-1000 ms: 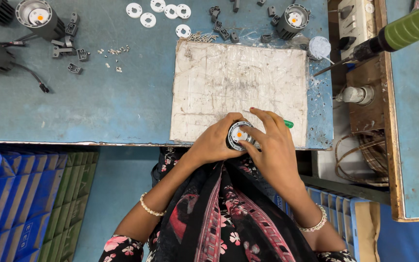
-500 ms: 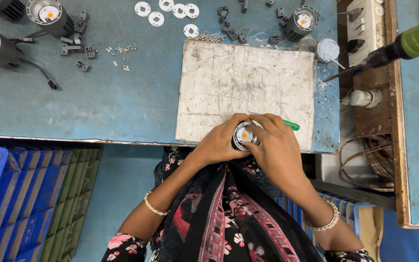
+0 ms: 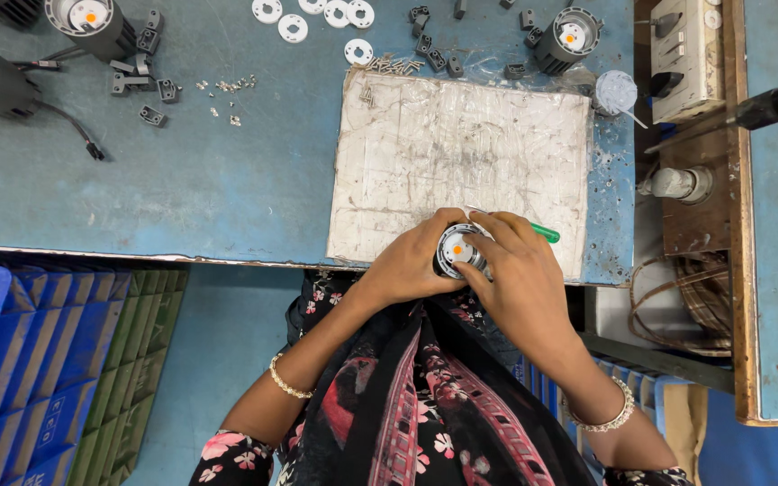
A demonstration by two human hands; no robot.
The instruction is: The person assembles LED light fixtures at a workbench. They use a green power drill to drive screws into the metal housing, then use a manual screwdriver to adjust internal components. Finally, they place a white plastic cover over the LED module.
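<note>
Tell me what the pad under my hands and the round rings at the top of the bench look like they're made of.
Pad: likely cardboard wrapped in clear tape, going by its glossy, wrinkled, scuffed surface. Rings: probably white plastic, matte and flat, though that is not certain.

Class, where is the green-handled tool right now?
In the head view, the green-handled tool pokes out from under the right hand, on the white work mat's lower right, beside the round lamp housing.

Bare white board (image 3: 461,153) ahead; brackets (image 3: 434,54) crowd beyond.

No packages, labels, signs, screens
</note>
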